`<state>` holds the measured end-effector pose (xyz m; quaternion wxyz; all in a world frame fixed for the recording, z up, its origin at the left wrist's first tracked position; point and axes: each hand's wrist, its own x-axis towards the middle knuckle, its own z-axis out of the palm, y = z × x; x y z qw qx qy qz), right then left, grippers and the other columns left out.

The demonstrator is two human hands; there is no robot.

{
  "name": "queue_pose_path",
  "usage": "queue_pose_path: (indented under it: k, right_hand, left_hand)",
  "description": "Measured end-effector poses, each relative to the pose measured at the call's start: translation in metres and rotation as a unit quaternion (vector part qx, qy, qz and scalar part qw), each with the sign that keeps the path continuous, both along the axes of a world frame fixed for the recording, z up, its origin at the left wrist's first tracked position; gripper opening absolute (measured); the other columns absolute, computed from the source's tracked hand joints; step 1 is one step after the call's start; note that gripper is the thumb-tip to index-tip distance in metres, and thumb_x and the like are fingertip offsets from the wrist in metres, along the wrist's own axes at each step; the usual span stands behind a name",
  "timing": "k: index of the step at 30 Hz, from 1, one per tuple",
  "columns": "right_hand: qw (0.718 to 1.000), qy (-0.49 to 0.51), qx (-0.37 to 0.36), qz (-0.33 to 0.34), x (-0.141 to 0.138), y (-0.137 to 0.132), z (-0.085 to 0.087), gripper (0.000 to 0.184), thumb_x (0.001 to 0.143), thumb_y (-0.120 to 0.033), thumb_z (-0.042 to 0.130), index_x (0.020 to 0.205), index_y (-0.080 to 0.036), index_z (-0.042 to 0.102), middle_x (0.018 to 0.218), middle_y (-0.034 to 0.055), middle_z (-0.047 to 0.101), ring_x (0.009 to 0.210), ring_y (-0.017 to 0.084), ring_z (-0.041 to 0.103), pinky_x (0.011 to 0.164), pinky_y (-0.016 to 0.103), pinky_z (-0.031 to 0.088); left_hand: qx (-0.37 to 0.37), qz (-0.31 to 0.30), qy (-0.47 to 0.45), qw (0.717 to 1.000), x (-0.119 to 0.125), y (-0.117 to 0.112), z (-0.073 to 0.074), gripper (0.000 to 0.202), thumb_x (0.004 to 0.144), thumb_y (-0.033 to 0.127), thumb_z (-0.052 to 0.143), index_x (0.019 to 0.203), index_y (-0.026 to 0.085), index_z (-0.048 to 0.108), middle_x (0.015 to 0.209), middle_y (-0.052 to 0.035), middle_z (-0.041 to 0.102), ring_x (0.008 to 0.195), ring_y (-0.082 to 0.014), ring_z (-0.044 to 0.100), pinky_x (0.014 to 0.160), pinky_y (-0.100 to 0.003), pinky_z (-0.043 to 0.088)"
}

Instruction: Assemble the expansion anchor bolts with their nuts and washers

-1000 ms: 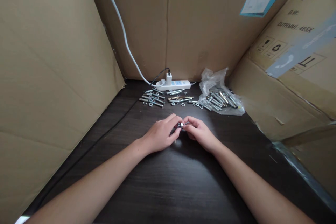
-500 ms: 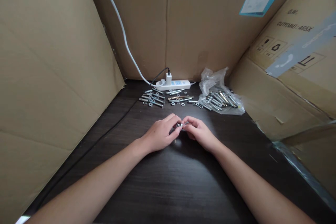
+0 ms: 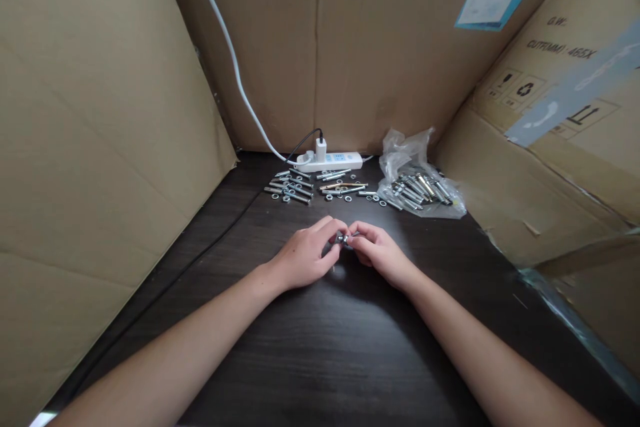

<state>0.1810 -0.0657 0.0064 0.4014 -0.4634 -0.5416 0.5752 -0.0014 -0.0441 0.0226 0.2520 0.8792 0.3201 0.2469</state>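
Above the middle of the dark table, my left hand [image 3: 311,252] is closed around a short silvery metal bolt [image 3: 341,239], thumb and fingers curled about it. Most of the bolt is hidden by the fingers. My right hand [image 3: 376,248] meets it from the right, thumb and index finger pinched at the bolt's end on what looks like a small nut [image 3: 346,239]. That piece is too small to make out clearly. Both hands are close together, fingertips nearly touching.
Behind the hands lie loose bolts [image 3: 295,188] with nuts and washers. A clear plastic bag [image 3: 407,147] of bolts sits at the right. A white power strip [image 3: 345,161] stands at the back; a black cable [image 3: 200,255] crosses the left. Cardboard walls [image 3: 270,80] surround the table.
My fingertips have shifted slightly around the bolt, and a little more of its metal shows between the hands. The loose hardware behind has stayed put.
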Motion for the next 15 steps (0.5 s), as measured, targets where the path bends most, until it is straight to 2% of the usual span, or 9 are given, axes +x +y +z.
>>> queue_pose_path:
  k: [5,15]
  right_hand:
    - [1.0,-0.012,-0.001,-0.004,0.0007,0.0003,0.0001,0.018,0.077,-0.035,0.058,0.075,-0.018,0.053,0.052,-0.0083,0.036,0.045,0.006,0.028,0.044,0.021,0.02]
    - [1.0,-0.004,-0.008,-0.001,0.0009,0.0003,0.0017,0.017,0.075,-0.034,0.058,0.073,-0.018,0.052,0.053,-0.0076,0.037,0.044,0.006,0.027,0.043,0.021,0.019]
  left_hand:
    - [-0.009,0.007,-0.002,1.0,0.0007,-0.0008,0.0024,0.013,0.088,0.024,0.044,0.098,0.021,0.05,0.092,-0.0008,0.055,0.077,-0.0136,0.052,0.07,-0.026,0.042]
    - [0.025,0.001,-0.005,1.0,0.0004,0.0006,-0.0004,0.017,0.083,0.019,0.048,0.099,0.022,0.054,0.087,0.001,0.052,0.072,-0.0111,0.051,0.067,-0.023,0.041]
